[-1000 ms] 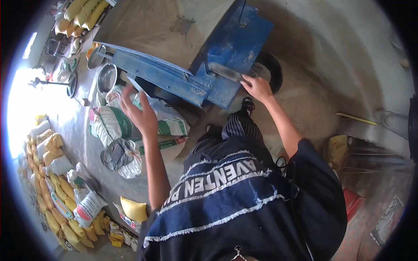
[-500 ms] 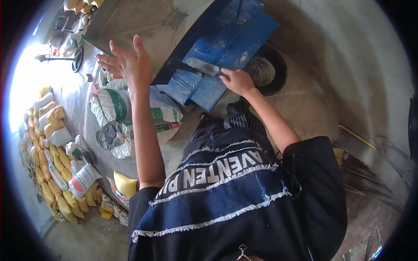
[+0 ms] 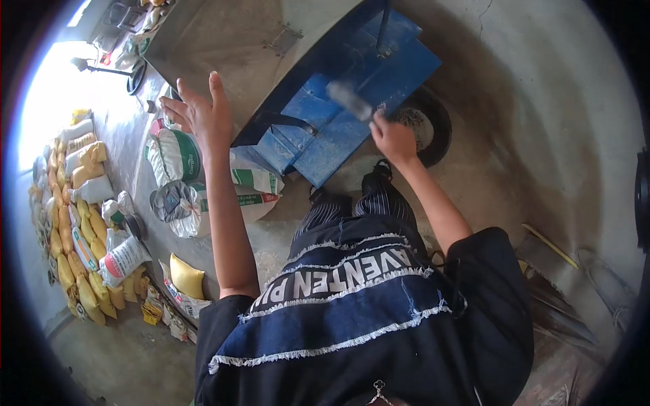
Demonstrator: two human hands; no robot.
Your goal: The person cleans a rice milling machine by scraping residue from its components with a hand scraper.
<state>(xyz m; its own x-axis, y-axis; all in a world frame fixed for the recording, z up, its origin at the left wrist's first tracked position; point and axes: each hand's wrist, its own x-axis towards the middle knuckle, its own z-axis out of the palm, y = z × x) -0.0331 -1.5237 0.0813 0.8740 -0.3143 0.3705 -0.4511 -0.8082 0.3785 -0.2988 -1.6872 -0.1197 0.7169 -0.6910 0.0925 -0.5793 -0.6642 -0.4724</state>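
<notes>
Head view: looks down past the person's own dark blue top point(image 3: 352, 318) onto a dusty concrete floor point(image 3: 542, 101).
Left hand point(image 3: 203, 115): raised with the palm turned away and the fingers point(image 3: 217, 84) spread wide, holding nothing. It is up in front of the grey hopper point(image 3: 223, 34), and whether it touches the metal cannot be told.
Right hand point(image 3: 393, 139): fingers closed tight round the handle of a metal-bladed tool point(image 3: 349, 100).
Metal-bladed tool: blurred. Its pale blade slants up and left from the fist, over a sloping panel of the blue machine point(image 3: 338, 135) — what kind of tool it is cannot be told.
Blue machine: tilted sheet-metal panels under the hopper, dusted with pale powder.
Black basin point(image 3: 440, 135): on the floor just behind the right hand, at the machine's lower edge, with pale grain inside.
White-and-green sacks point(image 3: 179, 155): lie on the floor below the left hand, beside the machine.
Yellow bags point(image 3: 74, 176): in rows along the left edge — well apart from both hands.
Striped trousers point(image 3: 379, 199): between the top and the machine.
</notes>
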